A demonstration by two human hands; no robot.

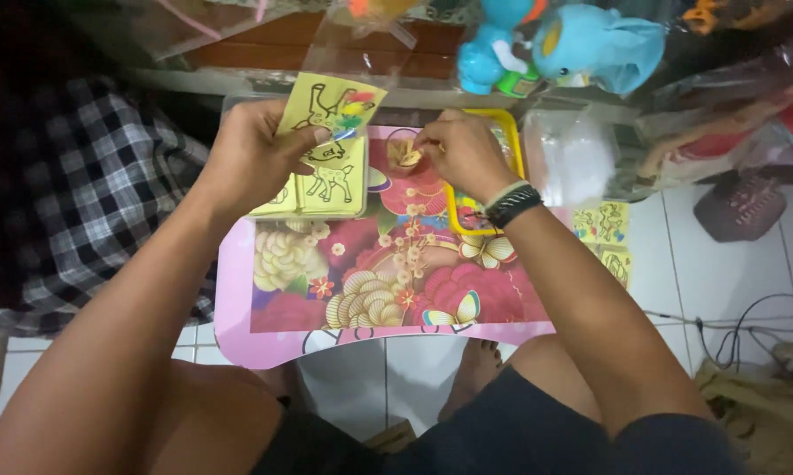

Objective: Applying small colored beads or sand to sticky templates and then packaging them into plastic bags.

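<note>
My left hand [254,158] grips a yellow card [333,107] printed with a black outline animal and a few coloured patches, lifted above a stack of similar yellow cards [326,186] on the pink flower-patterned lap table [264,347]. My right hand [461,157], with dark bands on the wrist, pinches a small pale yellow piece [408,155] just over the table, next to a yellow-rimmed tray [513,141]. Both hands are close together at the table's far side.
Blue plastic toys [555,44] and clear bags [568,158] crowd the far edge. More yellow cards [609,233] lie on the white tiled floor at right, near cables [748,321]. A black-and-white checked cloth [88,185] lies at left. My knees are under the table.
</note>
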